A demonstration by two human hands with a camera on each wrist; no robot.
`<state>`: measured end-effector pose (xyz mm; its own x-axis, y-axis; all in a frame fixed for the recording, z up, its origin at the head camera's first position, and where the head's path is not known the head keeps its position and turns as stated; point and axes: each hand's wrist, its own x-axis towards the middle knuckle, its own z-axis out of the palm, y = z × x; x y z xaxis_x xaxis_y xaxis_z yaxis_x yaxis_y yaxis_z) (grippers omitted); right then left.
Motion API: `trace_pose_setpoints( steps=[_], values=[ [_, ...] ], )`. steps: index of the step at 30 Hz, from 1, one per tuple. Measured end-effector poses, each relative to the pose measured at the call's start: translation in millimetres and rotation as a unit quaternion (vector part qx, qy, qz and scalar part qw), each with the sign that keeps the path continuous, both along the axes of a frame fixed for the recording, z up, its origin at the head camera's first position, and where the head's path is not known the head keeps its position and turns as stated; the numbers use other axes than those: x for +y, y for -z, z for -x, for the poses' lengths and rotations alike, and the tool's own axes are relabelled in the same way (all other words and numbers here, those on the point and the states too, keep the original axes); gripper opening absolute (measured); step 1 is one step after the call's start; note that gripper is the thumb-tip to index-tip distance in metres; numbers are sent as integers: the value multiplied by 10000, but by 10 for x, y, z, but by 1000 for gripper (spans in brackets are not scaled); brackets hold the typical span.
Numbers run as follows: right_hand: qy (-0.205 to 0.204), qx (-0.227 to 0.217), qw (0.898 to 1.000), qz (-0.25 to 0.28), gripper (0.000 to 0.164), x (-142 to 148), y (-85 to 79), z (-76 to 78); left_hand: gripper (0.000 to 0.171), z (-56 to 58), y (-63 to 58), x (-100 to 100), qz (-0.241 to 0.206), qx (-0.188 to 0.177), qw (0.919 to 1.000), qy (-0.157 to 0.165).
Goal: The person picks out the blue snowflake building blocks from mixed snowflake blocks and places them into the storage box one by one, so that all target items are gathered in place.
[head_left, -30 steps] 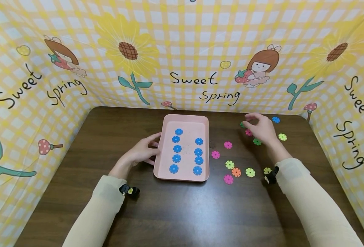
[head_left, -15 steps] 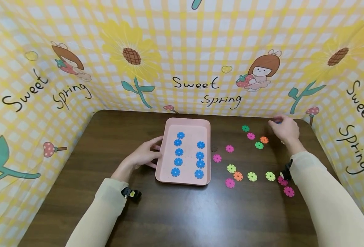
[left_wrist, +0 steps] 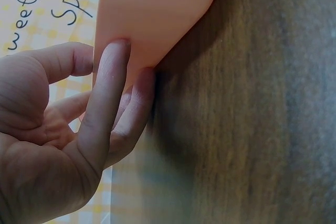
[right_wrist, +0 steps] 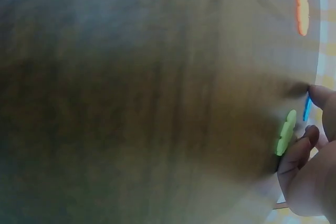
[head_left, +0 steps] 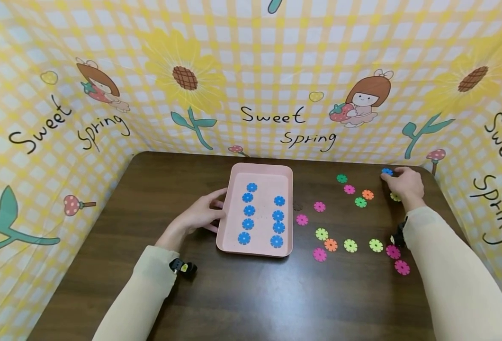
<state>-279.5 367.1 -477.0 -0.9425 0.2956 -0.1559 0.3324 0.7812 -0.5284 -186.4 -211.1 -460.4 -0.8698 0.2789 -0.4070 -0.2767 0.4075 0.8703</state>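
A shallow pink tray (head_left: 255,215) stands on the dark wooden table, with several blue notched discs (head_left: 249,210) lying in two columns inside. My left hand (head_left: 201,210) rests against its left side; in the left wrist view two extended fingers (left_wrist: 113,72) touch the outer wall and another touches the rim. At the table's far right corner my right hand (head_left: 408,183) touches a blue notched disc (head_left: 387,171) with its fingertips. Both wrist views show the hands only partly, and whether the disc is pinched is unclear. A yellow-green disc (right_wrist: 286,132) lies just below those fingers.
Loose discs lie right of the tray: pink (head_left: 319,207), orange (head_left: 368,194), green (head_left: 361,202), yellow-green (head_left: 350,246) and one dark brown (head_left: 297,206) beside the tray's wall. Yellow checked cloth (head_left: 268,85) hangs around the back and sides of the table (head_left: 251,303).
My right hand has travelled rightward, from above the green and pink discs to the blue disc in the far corner. That disc lies where it was. My left hand stays at the tray.
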Motion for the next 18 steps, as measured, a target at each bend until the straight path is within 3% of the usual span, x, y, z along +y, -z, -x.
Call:
trace_pose_setpoints(
  steps=[18],
  values=[
    [3,-260,9977,626,63,30,-98,63,79,2,0,-2,98,43,9999,12]
  ],
)
